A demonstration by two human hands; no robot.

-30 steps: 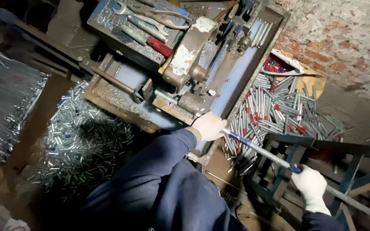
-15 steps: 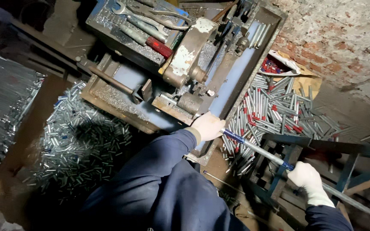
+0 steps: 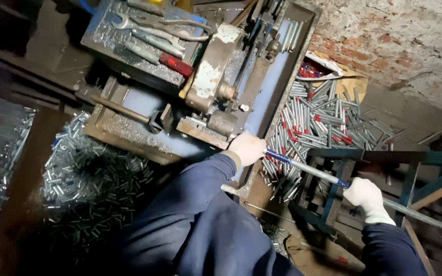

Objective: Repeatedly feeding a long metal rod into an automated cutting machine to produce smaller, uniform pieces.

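- The long metal rod (image 3: 310, 168) lies on a slant, its axis running from the machine at centre down and out to the right, where it leaves the picture at the lower right edge.
- Both hands are on the rod: the left hand (image 3: 246, 148) is wrapped around its inner end, right at the machine's near edge, and the right hand (image 3: 367, 197) is closed around it further out along the shaft. The left hand is the nearer one to the machine.
- The rod looks smooth, round and bright, with short blue bands just beside each hand.
- Both hands wear pale cloth gloves; the sleeves are dark blue.
- The machine (image 3: 216, 76) is a worn metal block with flaking cream paint, standing in a shallow steel tray (image 3: 277, 97).
- Far left on the machine, a tool tray (image 3: 144, 41) holds spanners and a red-handled tool.
- Right of the rod, a heap of cut silver tubes (image 3: 323, 122), some red-tipped, lies against a rough brick wall (image 3: 400, 46).
- Left, a pile of short shiny cylinders (image 3: 88, 179) spreads over the floor.
- A blue-green metal frame (image 3: 384, 168) stands under the rod, near the right hand.
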